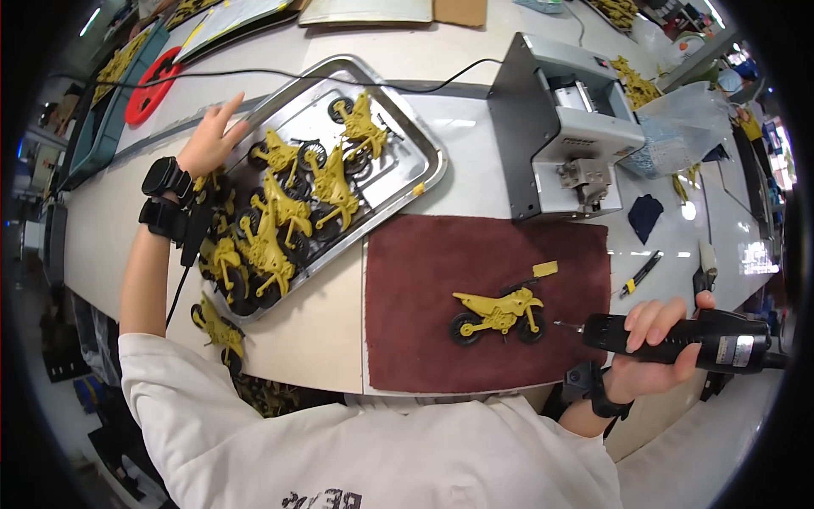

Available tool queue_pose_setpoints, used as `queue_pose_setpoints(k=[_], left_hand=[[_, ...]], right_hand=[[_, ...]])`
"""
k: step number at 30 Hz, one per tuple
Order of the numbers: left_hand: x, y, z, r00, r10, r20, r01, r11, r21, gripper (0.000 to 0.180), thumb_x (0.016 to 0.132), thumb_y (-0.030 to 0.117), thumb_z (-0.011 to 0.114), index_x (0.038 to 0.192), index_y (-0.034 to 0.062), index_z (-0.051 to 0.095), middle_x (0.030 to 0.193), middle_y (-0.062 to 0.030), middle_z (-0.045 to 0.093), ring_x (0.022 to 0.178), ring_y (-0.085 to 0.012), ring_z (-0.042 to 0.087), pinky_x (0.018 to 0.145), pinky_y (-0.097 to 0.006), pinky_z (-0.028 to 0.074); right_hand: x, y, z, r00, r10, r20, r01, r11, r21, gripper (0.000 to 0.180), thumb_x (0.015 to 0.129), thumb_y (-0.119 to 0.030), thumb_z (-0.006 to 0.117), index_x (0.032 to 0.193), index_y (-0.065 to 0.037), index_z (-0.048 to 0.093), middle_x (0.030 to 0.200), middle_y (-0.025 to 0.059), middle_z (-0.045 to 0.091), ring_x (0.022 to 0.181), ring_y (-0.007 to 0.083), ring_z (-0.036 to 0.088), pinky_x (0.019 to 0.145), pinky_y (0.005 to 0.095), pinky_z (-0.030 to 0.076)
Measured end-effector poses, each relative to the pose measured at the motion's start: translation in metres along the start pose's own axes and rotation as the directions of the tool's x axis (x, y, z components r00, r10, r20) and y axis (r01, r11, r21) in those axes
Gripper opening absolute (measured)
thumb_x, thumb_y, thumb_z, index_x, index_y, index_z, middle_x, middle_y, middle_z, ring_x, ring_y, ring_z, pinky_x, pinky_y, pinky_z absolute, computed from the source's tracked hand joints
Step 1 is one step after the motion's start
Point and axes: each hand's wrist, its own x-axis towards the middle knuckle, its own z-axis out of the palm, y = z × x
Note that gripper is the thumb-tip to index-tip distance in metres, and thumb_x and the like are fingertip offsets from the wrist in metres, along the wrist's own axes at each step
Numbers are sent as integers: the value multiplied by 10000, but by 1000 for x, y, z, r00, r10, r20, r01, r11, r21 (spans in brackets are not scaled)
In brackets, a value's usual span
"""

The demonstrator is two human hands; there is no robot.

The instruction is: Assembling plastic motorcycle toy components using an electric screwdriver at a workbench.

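Observation:
My right hand (651, 352) is wrapped round a black electric screwdriver (678, 341), its bit pointing left. Just past the bit, a yellow toy motorcycle (498, 314) with black wheels lies on its side on a dark red cloth (415, 254). A small yellow piece (545, 269) lies above the toy's right end. My left hand (214, 140) is over the left rim of a metal tray (432, 161), fingers spread and nothing seen in them. Several yellow toy motorcycles (280, 208) fill the tray, some close below that hand.
A grey machine (560, 136) stands behind the cloth. A black cable (407, 89) crosses over the tray. Another toy motorcycle (219, 331) lies by the tray's near corner. To the right are a black and yellow pen-like tool (642, 273) and a dark cloth scrap (645, 218). A red ring-shaped object (151, 89) lies at far left.

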Motion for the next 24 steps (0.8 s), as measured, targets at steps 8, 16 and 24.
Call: queue_pose_setpoints(k=[8,16,24], left_hand=[[-200,134,-87,968,-234,-92,235,972,4,963,633,212,828,1426,-18,333,1399,-255,415,1298,-386,414,1073,-404,341],[-306,133,46,854,-476,-210,460,879,-123,850,622,179,790,1380,100,412,1449,-236,333,1312,-406,366,1070,-464,303],[-272,134,7,764,-371,-528,147,897,-417,708,686,143,737,1324,62,440,1438,-197,375,1274,-299,433,1016,-400,364]], right_hand=[[-6,1,-51,998,-1,-61,0,1000,-24,588,906,-397,554,1326,-22,383,712,26,451,515,121,429,571,292,363],[1,7,-39,1000,18,-15,-18,1000,17,571,916,-383,539,1325,-14,389,704,30,435,516,123,425,591,295,371],[-6,5,-42,999,25,-33,-24,999,39,560,920,-360,533,1328,-10,376,694,37,435,504,127,420,588,295,380]])
